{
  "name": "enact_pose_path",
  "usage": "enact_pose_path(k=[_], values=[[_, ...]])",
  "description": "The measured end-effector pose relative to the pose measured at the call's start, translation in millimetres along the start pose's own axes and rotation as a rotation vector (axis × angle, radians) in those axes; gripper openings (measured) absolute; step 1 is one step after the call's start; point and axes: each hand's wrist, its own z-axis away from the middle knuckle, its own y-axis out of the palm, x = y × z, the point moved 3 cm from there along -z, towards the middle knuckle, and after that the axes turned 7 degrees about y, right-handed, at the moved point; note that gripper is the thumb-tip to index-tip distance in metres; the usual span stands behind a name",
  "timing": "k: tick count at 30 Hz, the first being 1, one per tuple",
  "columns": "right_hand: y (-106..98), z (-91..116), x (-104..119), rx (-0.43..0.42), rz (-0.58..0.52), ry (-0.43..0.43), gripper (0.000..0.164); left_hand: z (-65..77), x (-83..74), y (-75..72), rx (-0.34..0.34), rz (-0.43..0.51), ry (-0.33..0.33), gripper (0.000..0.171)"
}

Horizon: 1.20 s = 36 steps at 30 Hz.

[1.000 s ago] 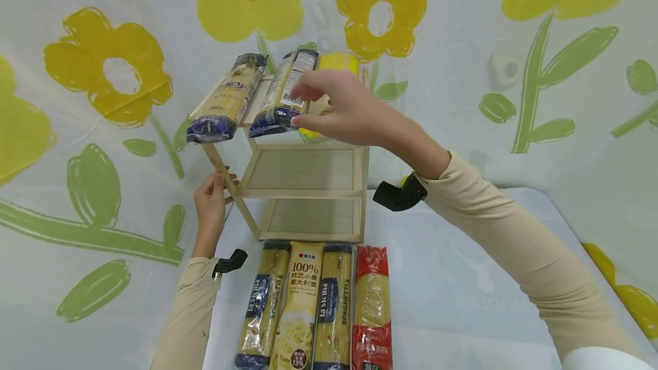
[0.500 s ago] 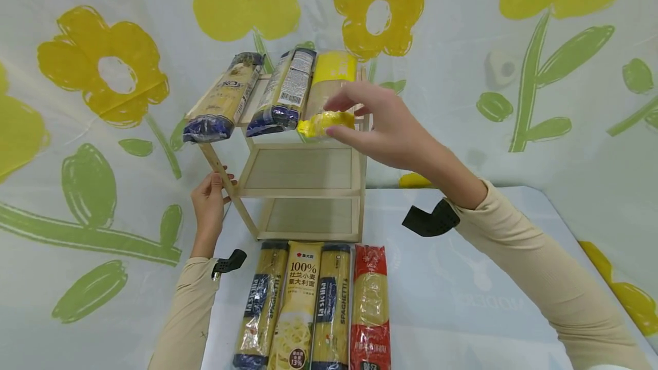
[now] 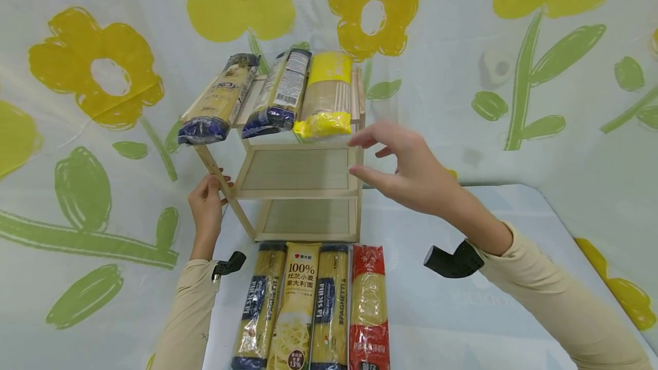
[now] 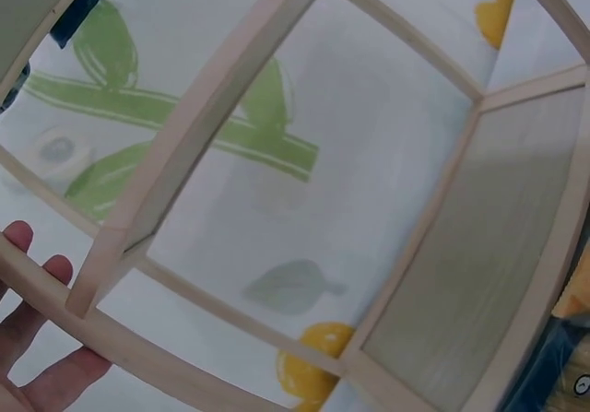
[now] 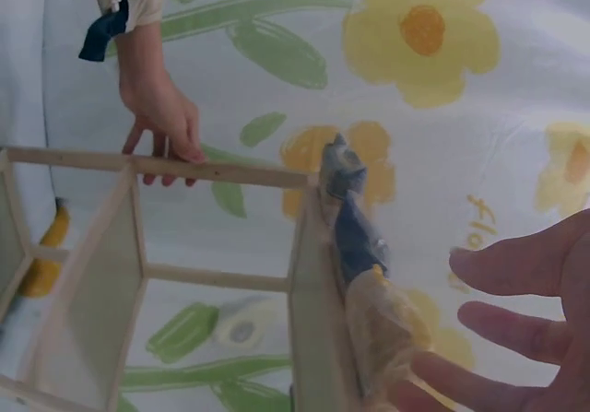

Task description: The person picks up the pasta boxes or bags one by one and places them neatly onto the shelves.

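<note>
One yellow-ended packet (image 3: 329, 93) lies atop the wooden rack (image 3: 293, 193), apparently needing no support now that the right hand (image 3: 411, 171), thumb and fingers apart and holding nothing, has withdrawn to its 4 o'clock, the left hand (image 3: 207, 201) gripping the upright (image 3: 241, 216) at its 8 o'clock.

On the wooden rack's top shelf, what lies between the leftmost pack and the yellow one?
A blue-ended pack with a barcode lies between the leftmost pack and the yellow pack on the top shelf, as the head view shows.
</note>
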Motion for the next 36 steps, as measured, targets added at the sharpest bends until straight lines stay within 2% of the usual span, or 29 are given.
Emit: enact_pose_path(k=[7, 19, 25, 31, 36], values=[[8, 26, -16, 0.04, 0.01, 0.127, 0.029, -0.3, 2.7, 0.0, -0.007, 0.02, 0.044, 0.037], [23, 66, -45, 0.094, 0.02, 0.289, 0.03, 0.7, 2.1, -0.5, -0.022, -0.019, 0.081, 0.038], [42, 90, -60, 0.107, 0.038, 0.373, 0.031, 0.3, 1.9, 0.6, -0.027, -0.013, 0.093, 0.037], [67, 113, -78, 0.122, 0.06, 0.523, 0.045, 0.1, 3.3, 1.1, -0.039, -0.021, 0.092, 0.037], [88, 129, -92, 0.156, 0.072, 0.639, 0.049, 0.1, 2.7, 1.4, -0.04, -0.03, 0.089, 0.037]])
